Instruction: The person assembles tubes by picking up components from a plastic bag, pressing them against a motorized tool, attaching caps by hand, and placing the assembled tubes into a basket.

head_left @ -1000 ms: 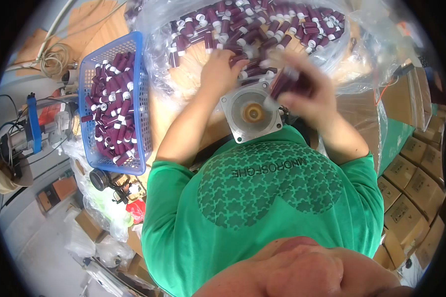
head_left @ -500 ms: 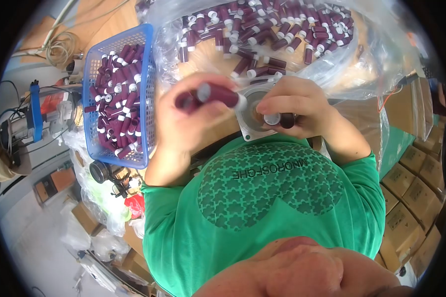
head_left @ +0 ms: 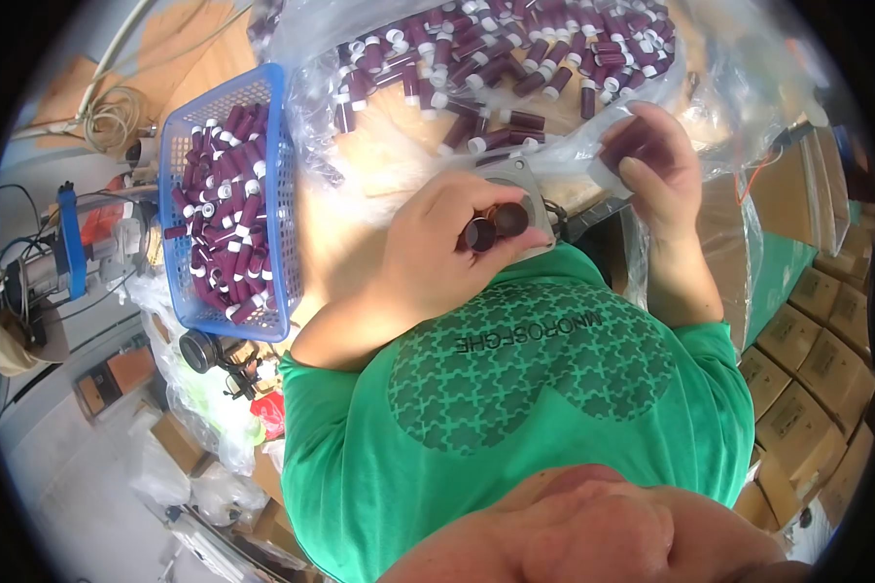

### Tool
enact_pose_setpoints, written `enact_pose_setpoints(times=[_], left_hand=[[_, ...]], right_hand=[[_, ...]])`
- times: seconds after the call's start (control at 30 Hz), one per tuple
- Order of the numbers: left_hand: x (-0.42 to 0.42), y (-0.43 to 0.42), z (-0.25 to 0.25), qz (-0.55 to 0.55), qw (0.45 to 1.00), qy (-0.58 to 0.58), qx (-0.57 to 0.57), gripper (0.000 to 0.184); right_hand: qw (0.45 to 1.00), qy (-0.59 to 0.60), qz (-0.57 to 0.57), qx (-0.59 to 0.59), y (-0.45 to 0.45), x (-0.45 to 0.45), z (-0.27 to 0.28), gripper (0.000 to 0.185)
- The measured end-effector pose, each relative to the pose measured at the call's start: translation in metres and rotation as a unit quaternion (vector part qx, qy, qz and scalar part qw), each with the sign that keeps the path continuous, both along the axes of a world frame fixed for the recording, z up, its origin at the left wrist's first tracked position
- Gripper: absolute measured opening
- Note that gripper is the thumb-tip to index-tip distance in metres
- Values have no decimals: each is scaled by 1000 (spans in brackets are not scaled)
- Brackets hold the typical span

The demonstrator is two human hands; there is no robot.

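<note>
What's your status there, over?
Left hand grips two dark tubes over the metal plate. Right hand off to the side with at least one purple tube, blurred. Left hand partly hides the plate.

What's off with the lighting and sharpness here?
In the head view: sunlight bleaches the tabletop beside the blue basket; corners fall to black, with apparent fisheye bending; the purple tubes in the right hand look softly blurred.

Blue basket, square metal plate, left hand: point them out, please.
Blue basket (head_left: 283, 194), head view: side wall nearest the hands.
Square metal plate (head_left: 536, 194), head view: uncovered part.
Left hand (head_left: 430, 228), head view: middle of the hand.
</note>
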State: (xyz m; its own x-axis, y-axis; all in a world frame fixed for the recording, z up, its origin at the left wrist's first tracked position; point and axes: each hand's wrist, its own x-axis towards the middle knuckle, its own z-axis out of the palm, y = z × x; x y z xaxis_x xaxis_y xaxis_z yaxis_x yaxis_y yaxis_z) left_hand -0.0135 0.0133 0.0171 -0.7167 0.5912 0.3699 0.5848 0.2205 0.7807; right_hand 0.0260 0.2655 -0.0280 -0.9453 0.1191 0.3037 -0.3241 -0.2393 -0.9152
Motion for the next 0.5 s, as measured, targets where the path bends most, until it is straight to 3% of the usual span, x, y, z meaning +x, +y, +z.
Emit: enact_pose_setpoints(times=[0.1,0.17,0.27,0.3,0.37,0.43,0.47,0.5], left_hand=[[1,2,-18,24,997,-62,33,38],[-2,-9,-23,57,989,-113,76,35],[-22,-48,-3,299,951,4,72,25],[-34,-68,2,372,926,30,57,29],[-54,-105,10,491,855,128,-106,40],[-59,-121,12,547,730,243,-330,52],[-58,-122,12,496,764,246,-332,58],[-60,-129,6,375,878,208,-213,46]], right_hand=[[998,21,27,-57,-11,-5,-6,45],[998,-50,25,-34,-13,-2,-1,42],[996,-68,52,-29,-13,-1,8,43],[996,-59,63,-26,-11,-2,11,45],[995,-46,88,-17,-8,-4,17,49],[997,-26,55,45,-10,-8,22,45],[996,-6,70,60,-11,-10,25,43],[993,12,85,75,-14,-13,29,41]])
